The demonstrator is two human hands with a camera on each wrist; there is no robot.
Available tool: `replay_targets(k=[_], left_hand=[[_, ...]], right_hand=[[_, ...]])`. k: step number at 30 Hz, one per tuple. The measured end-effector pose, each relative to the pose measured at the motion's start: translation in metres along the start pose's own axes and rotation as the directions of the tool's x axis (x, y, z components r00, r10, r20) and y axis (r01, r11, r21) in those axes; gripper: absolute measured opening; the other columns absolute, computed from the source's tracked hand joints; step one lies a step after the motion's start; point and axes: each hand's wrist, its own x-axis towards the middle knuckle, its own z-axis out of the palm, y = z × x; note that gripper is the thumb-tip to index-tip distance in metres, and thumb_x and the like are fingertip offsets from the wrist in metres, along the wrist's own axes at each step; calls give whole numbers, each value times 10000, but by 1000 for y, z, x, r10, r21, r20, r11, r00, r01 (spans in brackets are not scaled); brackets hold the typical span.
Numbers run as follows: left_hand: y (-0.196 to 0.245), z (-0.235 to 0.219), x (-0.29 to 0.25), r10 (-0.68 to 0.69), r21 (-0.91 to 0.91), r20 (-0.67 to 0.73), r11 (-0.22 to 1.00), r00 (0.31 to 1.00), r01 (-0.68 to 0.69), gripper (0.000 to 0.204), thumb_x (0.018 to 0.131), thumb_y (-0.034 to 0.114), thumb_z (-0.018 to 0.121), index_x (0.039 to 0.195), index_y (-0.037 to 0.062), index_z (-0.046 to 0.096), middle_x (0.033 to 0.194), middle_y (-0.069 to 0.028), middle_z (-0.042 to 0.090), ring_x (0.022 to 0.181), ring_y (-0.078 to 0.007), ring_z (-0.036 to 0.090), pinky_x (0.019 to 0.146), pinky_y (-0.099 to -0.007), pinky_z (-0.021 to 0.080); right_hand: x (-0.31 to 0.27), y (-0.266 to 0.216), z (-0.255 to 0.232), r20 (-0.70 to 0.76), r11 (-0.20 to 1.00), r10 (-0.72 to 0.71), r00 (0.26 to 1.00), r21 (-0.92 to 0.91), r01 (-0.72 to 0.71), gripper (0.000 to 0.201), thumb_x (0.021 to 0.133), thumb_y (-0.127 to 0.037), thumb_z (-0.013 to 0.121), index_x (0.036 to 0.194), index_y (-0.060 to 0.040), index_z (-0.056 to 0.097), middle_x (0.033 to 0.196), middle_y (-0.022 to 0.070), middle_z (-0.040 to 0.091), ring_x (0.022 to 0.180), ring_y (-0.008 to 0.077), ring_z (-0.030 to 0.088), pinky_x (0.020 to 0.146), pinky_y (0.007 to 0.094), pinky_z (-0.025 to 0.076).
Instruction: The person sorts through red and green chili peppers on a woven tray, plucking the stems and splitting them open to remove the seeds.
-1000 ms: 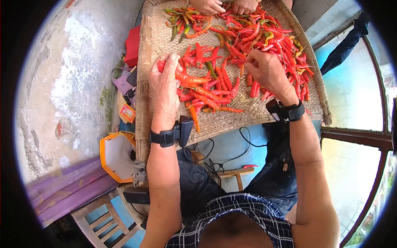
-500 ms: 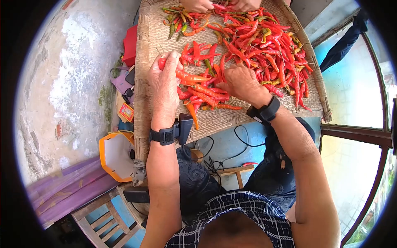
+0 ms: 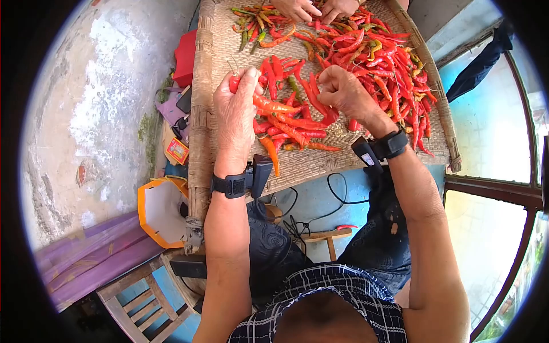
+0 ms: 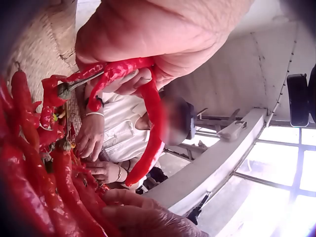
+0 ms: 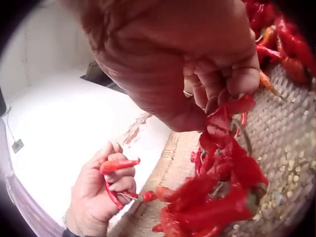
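Observation:
My left hand [image 3: 234, 120] grips several red chili peppers [image 4: 155, 123] over the left side of a woven tray [image 3: 201, 86]. One curved pepper hangs below its fingers in the left wrist view. A small pile of red and orange chili peppers [image 3: 297, 135] lies between my hands. At that pile's right edge, my right hand [image 3: 354, 103] has thumb and fingers together, pinching a red chili pepper [image 5: 232, 106] in the right wrist view. The large heap of chili peppers [image 3: 400, 74] covers the tray beyond my right hand.
Another person's hands [image 3: 311, 8] work among peppers at the tray's far end. Pale seeds [image 5: 291, 173] lie scattered on the weave. A rough wall [image 3: 86, 126] runs along the left, with an orange-rimmed box [image 3: 163, 214] below the tray. Framed glass panes [image 3: 486, 228] stand right.
My right hand went from beside the large heap down to the small pile, then lifted slightly up and right at its edge. My left hand keeps its hold on the peppers.

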Motion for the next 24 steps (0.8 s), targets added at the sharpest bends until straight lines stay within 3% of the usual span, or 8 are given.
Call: replay_targets(k=[1,2,6,9,11,19,24], left_hand=[[-1,0,0,-2,-1,6,1000,1000,2,162,865,240,607,869,78,594,668,44,506,517,-15,389,447,-181,295],[-1,-1,1,-8,19,6,1000,1000,7,161,864,239,608,869,78,595,665,45,506,512,-14,388,443,-179,293],[-3,3,-1,-34,56,37,998,999,32,158,860,235,612,866,78,601,653,46,508,504,-8,390,432,-168,287],[-5,6,0,-47,77,68,996,997,41,160,859,237,615,866,77,604,652,44,511,505,-6,393,430,-166,291],[-5,5,0,-45,77,81,996,996,38,162,858,237,618,867,76,606,653,43,515,507,-6,395,431,-167,295],[-6,6,1,-51,137,99,990,994,37,173,868,236,606,919,71,598,676,51,512,513,0,405,434,-158,290],[-4,5,3,-41,116,101,993,994,29,176,857,236,623,877,62,608,658,39,514,533,-10,405,453,-172,307]], right_hand=[[-2,-3,-4,37,971,12,999,240,-20,259,740,-49,646,951,-14,501,703,34,579,630,121,557,555,265,445],[-6,-6,-9,39,959,-12,999,282,1,208,787,-8,610,958,-30,493,706,-17,551,604,45,499,519,206,405],[-8,-4,-8,-8,898,-29,1000,439,29,202,802,-35,636,952,-49,502,701,-27,544,596,32,498,529,189,416],[-11,-10,-10,-74,886,-7,997,461,40,196,807,-18,630,952,-47,502,702,-35,540,613,29,505,529,183,417],[-10,-14,-12,-196,867,-83,977,470,168,200,812,1,623,962,-47,500,715,-40,543,623,22,502,528,170,409],[-7,-16,-7,-406,792,-157,900,493,361,202,819,14,613,977,-47,502,732,-39,544,647,29,504,564,182,414],[-8,-20,-10,-392,888,-302,869,216,406,154,824,26,583,949,-33,517,724,-34,534,662,31,499,580,187,418]])
